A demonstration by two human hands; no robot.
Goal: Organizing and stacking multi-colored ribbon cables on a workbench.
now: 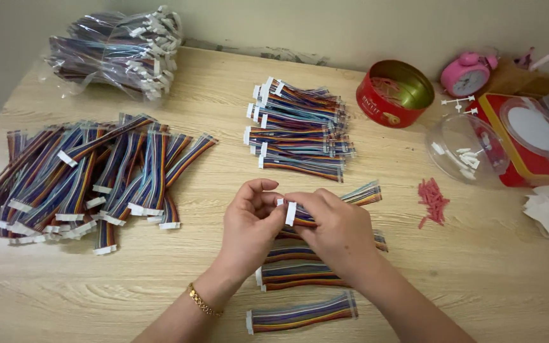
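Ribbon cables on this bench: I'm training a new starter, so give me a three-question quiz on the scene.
1. True or false: both hands hold one ribbon cable.
2. Which side of the table has the big loose pile of cables: A left, B right, C none?
3. What colour is the round tin?

Key:
1. True: left hand and right hand grip one ribbon cable by its white connector.
2. A: the loose pile lies on the left of the table.
3. Red: the tin stands open beside a pink clock.
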